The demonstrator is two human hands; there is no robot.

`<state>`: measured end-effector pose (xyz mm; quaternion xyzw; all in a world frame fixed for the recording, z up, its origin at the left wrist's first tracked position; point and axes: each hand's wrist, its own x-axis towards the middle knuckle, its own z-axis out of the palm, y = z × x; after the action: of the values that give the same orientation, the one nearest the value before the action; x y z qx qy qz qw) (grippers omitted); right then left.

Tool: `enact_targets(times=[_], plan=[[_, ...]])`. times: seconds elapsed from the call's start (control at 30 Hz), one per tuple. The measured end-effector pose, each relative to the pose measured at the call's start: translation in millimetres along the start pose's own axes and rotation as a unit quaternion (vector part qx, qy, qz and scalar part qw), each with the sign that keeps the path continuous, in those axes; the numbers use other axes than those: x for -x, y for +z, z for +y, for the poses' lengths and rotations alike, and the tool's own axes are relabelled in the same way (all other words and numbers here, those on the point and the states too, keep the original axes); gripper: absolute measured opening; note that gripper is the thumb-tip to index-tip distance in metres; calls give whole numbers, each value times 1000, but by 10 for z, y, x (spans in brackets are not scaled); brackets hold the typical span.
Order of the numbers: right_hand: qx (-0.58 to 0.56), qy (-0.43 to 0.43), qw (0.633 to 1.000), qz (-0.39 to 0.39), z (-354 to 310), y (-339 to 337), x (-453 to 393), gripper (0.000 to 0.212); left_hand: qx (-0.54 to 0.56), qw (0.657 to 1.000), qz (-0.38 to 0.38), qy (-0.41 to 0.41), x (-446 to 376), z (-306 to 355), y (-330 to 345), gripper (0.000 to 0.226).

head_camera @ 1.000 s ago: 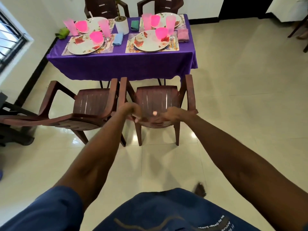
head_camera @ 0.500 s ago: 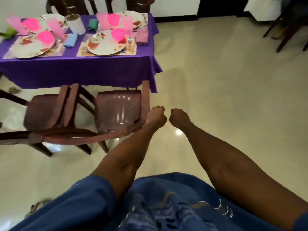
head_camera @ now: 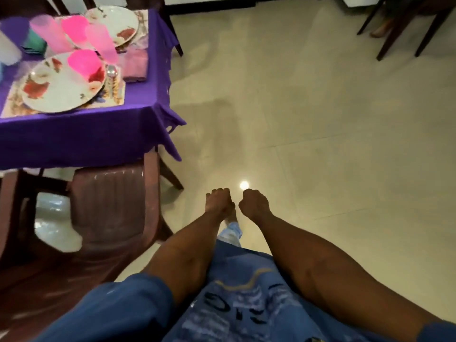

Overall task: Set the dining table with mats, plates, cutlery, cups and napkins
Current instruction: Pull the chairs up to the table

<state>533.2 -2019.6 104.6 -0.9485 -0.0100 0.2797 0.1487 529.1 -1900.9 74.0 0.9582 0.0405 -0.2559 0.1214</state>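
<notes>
I see the left hand [head_camera: 219,201] and the right hand [head_camera: 254,203] both curled into loose fists out in front of the body, side by side and just apart, over bare floor [head_camera: 320,119]. Neither one holds or touches anything.

The set table [head_camera: 81,134], under a purple cloth, sits at the upper left, well apart from the hands. On the part I can see I count two floral plates: the near plate [head_camera: 56,95] on a patterned mat [head_camera: 116,98], and the far plate [head_camera: 123,23] behind it. I count four pink cups: one cup [head_camera: 84,62] on the near plate, two tall cups [head_camera: 103,44] [head_camera: 50,35] between the plates, and another cup [head_camera: 75,24] on the far plate, though blur makes the count unsure. A spoon [head_camera: 112,72] lies on the mat just right of the near plate, its long axis running away from me, bowl at the far end. A folded pink napkin [head_camera: 135,66] lies right of the spoon, near the table's right edge.

One brown plastic chair [head_camera: 111,208] stands tucked partly under the near edge of the table, left of my hands.
</notes>
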Motion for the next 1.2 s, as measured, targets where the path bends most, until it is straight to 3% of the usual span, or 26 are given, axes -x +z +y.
enact_targets(times=[0.23,0.33,0.5,0.67,0.9,1.2], plan=[[-11,-2,999,47,-239,-1378,-1856,18,55,997,36,-26,-1792,243,-1328,21],[-40,-9,998,54,-426,-1747,-2431,7,48,997,46,-30,-2318,287,-1689,20],[-61,-33,995,66,-564,-2300,-3649,8,33,997,54,-52,-3496,345,-2259,21],[-41,-86,994,51,-573,-3052,-5005,9,66,990,71,-106,-4807,509,-2908,22],[18,-169,983,71,-769,-4633,-6931,15,176,961,139,-165,-6427,821,-4200,21],[52,-224,973,27,-1715,-5629,-9234,23,182,946,145,-227,-8523,286,-5268,19]])
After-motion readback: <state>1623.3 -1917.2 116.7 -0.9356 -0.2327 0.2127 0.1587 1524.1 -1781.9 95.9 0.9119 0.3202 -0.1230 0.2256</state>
